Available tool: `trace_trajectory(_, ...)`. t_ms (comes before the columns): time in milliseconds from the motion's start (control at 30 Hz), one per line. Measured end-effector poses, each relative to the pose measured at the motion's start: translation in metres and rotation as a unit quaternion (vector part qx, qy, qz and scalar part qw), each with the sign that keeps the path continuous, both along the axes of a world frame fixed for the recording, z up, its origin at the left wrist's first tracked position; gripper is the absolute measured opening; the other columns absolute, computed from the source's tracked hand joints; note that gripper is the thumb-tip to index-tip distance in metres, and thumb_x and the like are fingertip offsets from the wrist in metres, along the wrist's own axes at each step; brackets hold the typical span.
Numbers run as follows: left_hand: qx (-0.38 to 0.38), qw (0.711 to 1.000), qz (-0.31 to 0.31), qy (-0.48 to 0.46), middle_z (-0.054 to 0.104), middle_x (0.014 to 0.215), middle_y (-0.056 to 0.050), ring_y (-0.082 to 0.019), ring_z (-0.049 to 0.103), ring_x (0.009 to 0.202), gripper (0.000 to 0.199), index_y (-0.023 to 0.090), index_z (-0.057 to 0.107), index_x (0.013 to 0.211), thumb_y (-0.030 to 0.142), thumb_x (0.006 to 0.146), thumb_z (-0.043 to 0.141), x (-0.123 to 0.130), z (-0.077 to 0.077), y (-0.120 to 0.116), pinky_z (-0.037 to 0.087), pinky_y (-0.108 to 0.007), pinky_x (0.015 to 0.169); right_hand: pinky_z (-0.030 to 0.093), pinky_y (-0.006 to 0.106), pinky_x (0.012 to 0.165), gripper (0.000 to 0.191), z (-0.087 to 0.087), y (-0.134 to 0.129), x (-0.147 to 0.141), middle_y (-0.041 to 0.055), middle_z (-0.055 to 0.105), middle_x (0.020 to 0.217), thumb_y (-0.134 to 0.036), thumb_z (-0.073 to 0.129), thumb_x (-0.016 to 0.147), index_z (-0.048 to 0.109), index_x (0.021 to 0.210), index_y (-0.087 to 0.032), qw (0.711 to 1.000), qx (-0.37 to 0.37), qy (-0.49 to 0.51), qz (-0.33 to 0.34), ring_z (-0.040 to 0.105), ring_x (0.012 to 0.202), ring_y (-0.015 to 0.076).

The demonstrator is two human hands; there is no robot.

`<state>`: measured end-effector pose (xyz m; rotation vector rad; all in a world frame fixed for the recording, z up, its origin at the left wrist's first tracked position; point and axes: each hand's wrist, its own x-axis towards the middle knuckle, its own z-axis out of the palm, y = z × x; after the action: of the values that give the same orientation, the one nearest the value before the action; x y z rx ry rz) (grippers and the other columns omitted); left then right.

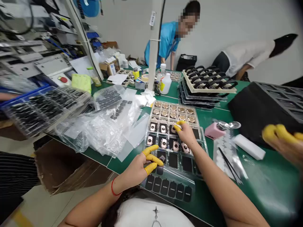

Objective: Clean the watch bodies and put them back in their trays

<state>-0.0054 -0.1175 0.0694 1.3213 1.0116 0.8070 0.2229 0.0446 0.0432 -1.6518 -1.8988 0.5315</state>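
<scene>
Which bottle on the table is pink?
The squat bottle just beyond the black tweezers; its pink body sets it apart from the white bottle beside the post.

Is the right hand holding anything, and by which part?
The right hand seems to pinch a small white item; which part is gripped cannot be told.

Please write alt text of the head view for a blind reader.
The left hand and the right hand, which pinches something white, are over a clear tray of watches on a green table; a pink bottle and tweezers at right, crumpled plastic at left.
</scene>
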Motion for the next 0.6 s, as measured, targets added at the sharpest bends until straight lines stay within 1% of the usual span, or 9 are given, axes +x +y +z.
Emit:
trace_trajectory(133,0.02,0.992,0.128,-0.012,0.072,0.101,-0.01,-0.019,0.066,0.097,0.041,0.017,0.05,0.128,0.027,0.088,0.056,-0.04,0.004,0.002,0.049,-0.036,0.091,0.041,0.036,0.07,0.01,-0.01,0.01,-0.007,0.012,0.065,0.079,-0.024,0.051,0.077,0.059,0.078,-0.018,0.998,0.013,-0.052,0.035,0.058,0.078,0.0275)
trace_trajectory(233,0.081,0.949,0.303,0.018,0.072,0.099,-0.01,-0.021,0.067,0.094,0.034,0.016,0.058,0.114,0.027,0.082,0.064,-0.096,0.026,0.02,0.051,-0.036,0.089,0.041,0.04,0.074,0.016,-0.006,0.002,0.004,0.015,0.065,0.086,-0.027,0.047,0.077,0.06,0.08,-0.018,0.995,0.04,-0.075,0.047,0.058,0.084,0.0306)
trace_trajectory(267,0.134,0.913,0.386,0.008,0.072,0.097,-0.009,-0.02,0.067,0.093,0.033,0.016,0.059,0.111,0.026,0.08,0.066,-0.119,0.036,0.03,0.052,-0.036,0.089,0.041,0.04,0.074,0.019,-0.003,-0.002,0.011,0.0151,0.066,0.089,-0.03,0.046,0.078,0.06,0.082,-0.018,0.995,0.048,-0.079,0.047,0.059,0.084,0.0307)
trace_trajectory(333,0.314,0.78,0.541,-0.032,0.071,0.097,-0.005,-0.019,0.067,0.095,0.028,0.02,0.061,0.103,0.022,0.076,0.067,-0.166,0.059,0.056,0.051,-0.035,0.092,0.043,0.039,0.071,0.025,0.003,-0.011,0.027,0.0131,0.067,0.089,-0.038,0.045,0.079,0.061,0.084,-0.019,0.995,0.055,-0.076,0.032,0.06,0.081,0.0298)
trace_trajectory(400,0.453,0.656,0.602,-0.04,0.069,0.099,-0.002,-0.016,0.065,0.097,0.024,0.023,0.061,0.098,0.018,0.075,0.064,-0.207,0.079,0.086,0.05,-0.034,0.095,0.045,0.039,0.067,0.028,0.009,-0.023,0.046,0.0112,0.068,0.087,-0.044,0.047,0.077,0.062,0.085,-0.021,0.996,0.058,-0.062,-0.009,0.062,0.077,0.0294)
trace_trajectory(433,0.469,0.642,0.606,-0.039,0.069,0.099,0.0,-0.015,0.064,0.099,0.02,0.023,0.061,0.095,0.018,0.075,0.062,-0.223,0.085,0.102,0.049,-0.032,0.097,0.045,0.039,0.065,0.03,0.012,-0.03,0.056,0.0108,0.068,0.086,-0.045,0.047,0.076,0.062,0.086,-0.022,0.996,0.058,-0.062,-0.035,0.062,0.074,0.0295)
trace_trajectory(467,0.466,0.651,0.599,-0.03,0.069,0.096,0.0,-0.015,0.065,0.098,0.016,0.022,0.062,0.089,0.017,0.074,0.062,-0.234,0.087,0.118,0.049,-0.031,0.096,0.045,0.039,0.064,0.031,0.014,-0.038,0.066,0.0107,0.068,0.083,-0.046,0.047,0.075,0.062,0.087,-0.022,0.994,0.054,-0.072,-0.062,0.062,0.072,0.0294)
trace_trajectory(533,0.436,0.692,0.576,-0.005,0.07,0.091,-0.001,-0.015,0.066,0.093,0.011,0.019,0.064,0.084,0.018,0.074,0.061,-0.245,0.08,0.149,0.051,-0.029,0.091,0.045,0.038,0.059,0.035,0.012,-0.054,0.091,0.0108,0.066,0.078,-0.045,0.045,0.076,0.064,0.092,-0.021,0.986,0.022,-0.118,-0.117,0.059,0.064,0.0278)
trace_trajectory(600,0.389,0.74,0.548,0.025,0.07,0.082,-0.001,-0.016,0.068,0.086,0.008,0.016,0.065,0.082,0.018,0.075,0.061,-0.246,0.06,0.177,0.053,-0.03,0.087,0.044,0.036,0.052,0.039,0.0,-0.069,0.121,0.0112,0.062,0.072,-0.045,0.043,0.078,0.064,0.098,-0.018,0.972,-0.021,-0.159,-0.174,0.055,0.055,0.0252)
